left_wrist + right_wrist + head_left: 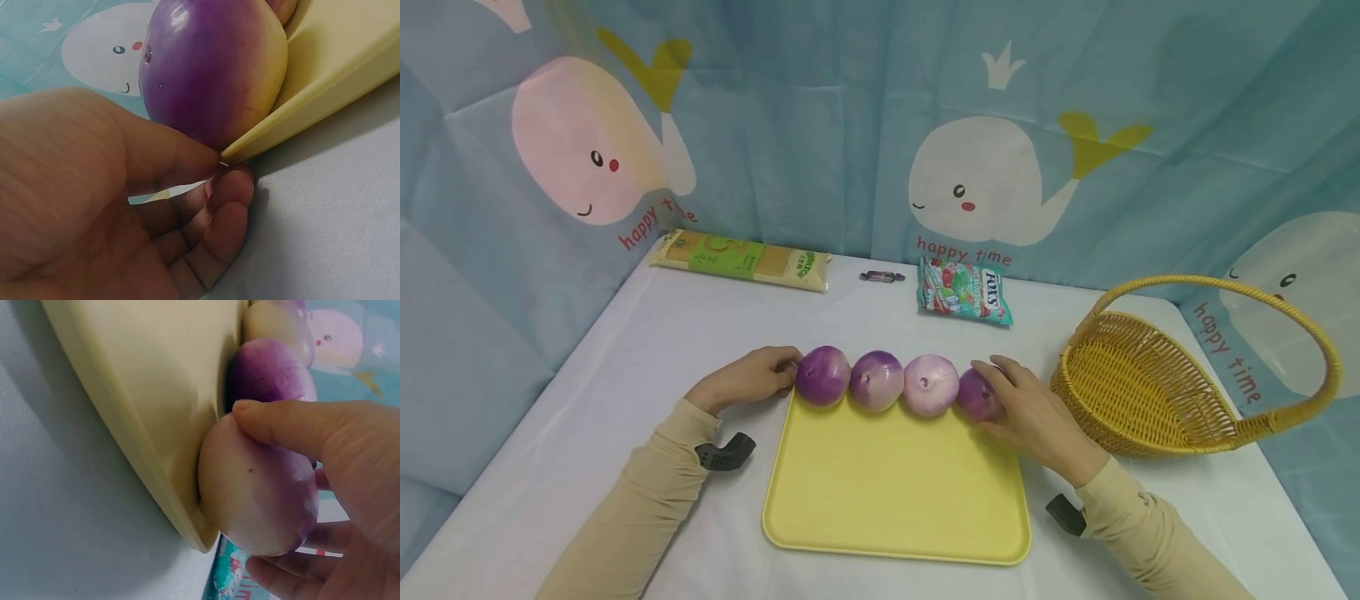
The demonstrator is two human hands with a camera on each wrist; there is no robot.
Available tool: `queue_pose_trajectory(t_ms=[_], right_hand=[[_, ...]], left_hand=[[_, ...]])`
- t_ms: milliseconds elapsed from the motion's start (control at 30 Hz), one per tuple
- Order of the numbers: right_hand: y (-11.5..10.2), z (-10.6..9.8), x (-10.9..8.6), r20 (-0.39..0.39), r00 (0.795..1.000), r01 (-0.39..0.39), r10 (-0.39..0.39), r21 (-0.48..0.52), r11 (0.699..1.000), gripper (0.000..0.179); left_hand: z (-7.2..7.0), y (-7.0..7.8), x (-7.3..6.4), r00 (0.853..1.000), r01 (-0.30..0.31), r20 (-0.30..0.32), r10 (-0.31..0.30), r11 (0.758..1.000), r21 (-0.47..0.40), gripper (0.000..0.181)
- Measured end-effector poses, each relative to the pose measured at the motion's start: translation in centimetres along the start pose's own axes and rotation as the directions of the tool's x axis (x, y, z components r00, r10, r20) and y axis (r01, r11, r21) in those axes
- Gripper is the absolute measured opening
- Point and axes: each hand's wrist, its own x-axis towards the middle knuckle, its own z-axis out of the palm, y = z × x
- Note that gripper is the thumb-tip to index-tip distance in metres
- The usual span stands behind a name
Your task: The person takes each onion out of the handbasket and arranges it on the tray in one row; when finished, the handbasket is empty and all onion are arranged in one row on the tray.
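Several purple-and-white turnips (931,386) sit in a row along the far edge of a yellow tray (895,492). At the tray's far left corner my left hand (758,379) pinches the rim between thumb and curled fingers, right beside the leftmost turnip (215,69). My right hand (1033,421) grips the rightmost turnip (259,487), thumb on the near side and fingers round the far side. That turnip rests at the tray's far right corner, close against its neighbour (272,372). In the head view, my right hand partly covers it.
A yellow wicker basket (1063,387) with a tall handle stands at the right. Along the back lie a long noodle-like pack (741,260), a small dark wrapped piece (882,277) and a teal FOX'S candy bag (965,290). A blue whale-print curtain (820,167) hangs behind the white table.
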Motion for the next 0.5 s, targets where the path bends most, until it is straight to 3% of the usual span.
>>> queue_pose_trajectory(t_ms=[500], right_hand=[[0.28, 0.72, 0.20, -0.037, 0.999, 0.019, -0.018, 0.016, 1.000, 0.082]], left_hand=[[-0.09, 0.14, -0.11, 1.000, -0.012, 0.000, 0.012, 1.000, 0.001, 0.021]])
